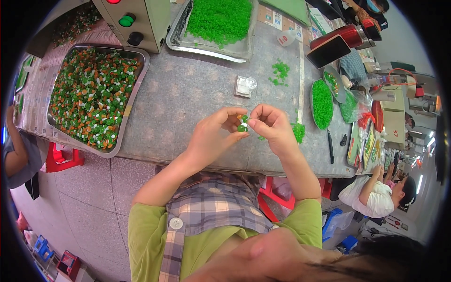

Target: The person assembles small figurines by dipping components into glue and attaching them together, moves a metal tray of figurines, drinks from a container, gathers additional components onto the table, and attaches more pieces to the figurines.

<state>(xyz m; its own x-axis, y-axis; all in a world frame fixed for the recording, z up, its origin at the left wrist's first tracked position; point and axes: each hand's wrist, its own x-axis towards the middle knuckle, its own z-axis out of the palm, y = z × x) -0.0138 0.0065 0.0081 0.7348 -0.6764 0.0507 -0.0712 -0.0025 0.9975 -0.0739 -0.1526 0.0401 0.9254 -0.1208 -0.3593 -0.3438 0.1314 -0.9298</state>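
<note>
Close above the near edge of the table, my two hands meet around a small green, white and orange plastic piece (242,126). Thumb and curled fingers of my left hand (209,136) hold it from the left. My right hand (275,129) pinches at its right side, and the fingertips cover part of it. Just beyond the hands lies a small white block with a clear round cap (244,86). Loose bright green bits lie in a small heap (280,73) beyond my right hand, and another heap (298,132) sits beside that wrist.
At left is a metal tray (130,110) full of mixed green, orange and white pieces. A second tray (213,53) holds green bits, near a control box (141,26). Rightward are an oval dish of green bits (322,104), a phone (329,50), a red thermos (338,35) and a black pen (330,146).
</note>
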